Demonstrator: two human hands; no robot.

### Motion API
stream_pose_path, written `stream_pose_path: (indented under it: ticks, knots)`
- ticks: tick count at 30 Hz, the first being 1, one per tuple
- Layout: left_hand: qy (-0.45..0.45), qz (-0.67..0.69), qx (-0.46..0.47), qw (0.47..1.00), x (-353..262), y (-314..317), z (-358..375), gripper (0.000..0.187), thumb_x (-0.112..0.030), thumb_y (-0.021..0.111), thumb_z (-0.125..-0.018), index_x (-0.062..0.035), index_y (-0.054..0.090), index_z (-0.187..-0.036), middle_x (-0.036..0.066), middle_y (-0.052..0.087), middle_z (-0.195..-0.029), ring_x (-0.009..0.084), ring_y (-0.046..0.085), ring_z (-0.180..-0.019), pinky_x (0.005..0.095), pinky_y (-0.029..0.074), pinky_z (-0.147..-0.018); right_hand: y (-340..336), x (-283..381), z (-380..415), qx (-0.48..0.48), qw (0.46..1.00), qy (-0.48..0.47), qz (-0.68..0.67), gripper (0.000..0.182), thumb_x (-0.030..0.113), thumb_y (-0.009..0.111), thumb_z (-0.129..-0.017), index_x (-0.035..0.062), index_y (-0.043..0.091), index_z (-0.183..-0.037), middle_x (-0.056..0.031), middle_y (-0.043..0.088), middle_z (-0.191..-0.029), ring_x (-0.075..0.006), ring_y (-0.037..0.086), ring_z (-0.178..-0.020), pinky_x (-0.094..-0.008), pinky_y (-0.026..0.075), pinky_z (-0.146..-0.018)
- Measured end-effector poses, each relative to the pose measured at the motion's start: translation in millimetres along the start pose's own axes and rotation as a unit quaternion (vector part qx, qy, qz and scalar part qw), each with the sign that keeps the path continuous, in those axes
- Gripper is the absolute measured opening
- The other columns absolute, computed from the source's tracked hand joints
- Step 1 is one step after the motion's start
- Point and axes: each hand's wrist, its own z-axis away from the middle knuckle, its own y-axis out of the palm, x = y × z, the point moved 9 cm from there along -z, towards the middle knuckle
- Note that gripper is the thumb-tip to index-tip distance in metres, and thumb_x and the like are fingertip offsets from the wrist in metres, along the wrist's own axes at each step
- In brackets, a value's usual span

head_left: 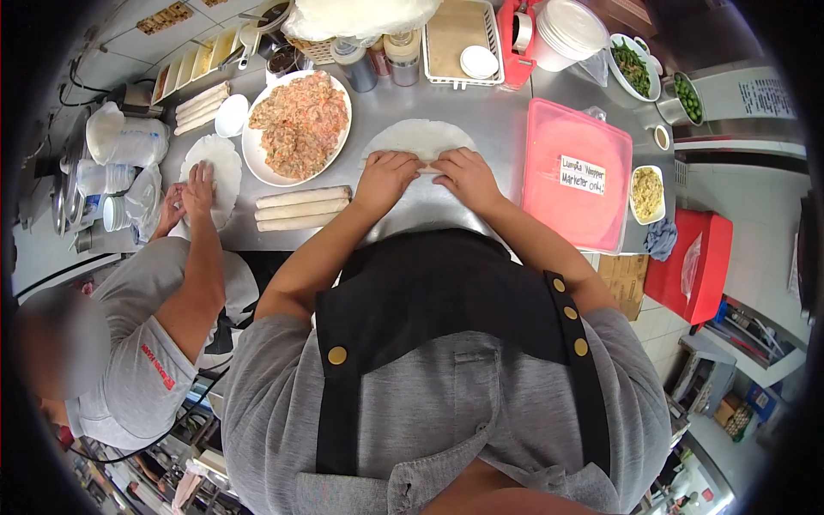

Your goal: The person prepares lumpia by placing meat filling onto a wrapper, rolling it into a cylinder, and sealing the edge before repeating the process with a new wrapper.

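Note:
A round white lumpia wrapper [421,135] lies on the steel counter before me, its near edge folded into a roll. My left hand [390,178] curls its fingers over the left part of the rolled edge. At the right part, my right hand [466,178] grips the same roll, its thumb tucked toward the middle. The filling inside is mostly hidden. Several finished rolls [300,209] lie side by side to the left of my left hand. Behind them stands a white plate [247,150] heaped with raw minced meat filling [296,124].
At left, a co-worker's hands [196,190] press on another wrapper [225,172]. More rolls [203,107] and a small white bowl [232,115] lie behind. A pink-lidded container [575,215] stands at right, near a dish of yellow food [646,194]. Bottles [354,67] and a tray [446,43] line the back.

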Motion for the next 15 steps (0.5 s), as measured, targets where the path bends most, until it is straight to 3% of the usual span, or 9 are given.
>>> stream_pose_path:
  ticks: [4, 9, 15]
  knots:
    - [0.001, -0.002, -0.019, 1.000, -8, -6, -5, 0.030, -0.022, 0.076, -0.087, -0.0147, 0.072, -0.116, 0.002, 0.070, -0.113, 0.0235, 0.064, -0.110, 0.0417, 0.043, -0.101, 10, -14, -4, -0.009, 0.999, 0.031, 0.002, 0.032, 0.023, 0.079, -0.080, 0.0142, 0.074, -0.110, 0.0003, 0.067, -0.111, -0.0227, 0.061, -0.109, -0.0394, 0.049, -0.094]
    - [-0.027, 0.034, -0.006, 0.999, 12, 14, -9, 0.033, -0.020, 0.076, -0.087, -0.0111, 0.070, -0.118, 0.007, 0.068, -0.117, 0.0296, 0.063, -0.113, 0.0422, 0.049, -0.097, 2, -4, -8, -0.010, 0.998, -0.001, 0.062, 0.036, 0.023, 0.077, -0.081, 0.0142, 0.072, -0.116, -0.0005, 0.066, -0.114, -0.0221, 0.061, -0.109, -0.0393, 0.050, -0.095]
    - [-0.075, 0.081, -0.018, 0.994, 38, -6, 6, 0.036, -0.017, 0.077, -0.086, -0.0085, 0.069, -0.120, 0.010, 0.068, -0.119, 0.0334, 0.061, -0.115, 0.0440, 0.050, -0.100, 7, -9, -11, 0.017, 0.998, -0.026, 0.048, 0.037, 0.023, 0.076, -0.084, 0.0127, 0.072, -0.120, -0.0023, 0.066, -0.112, -0.0225, 0.061, -0.108, -0.0380, 0.052, -0.095]
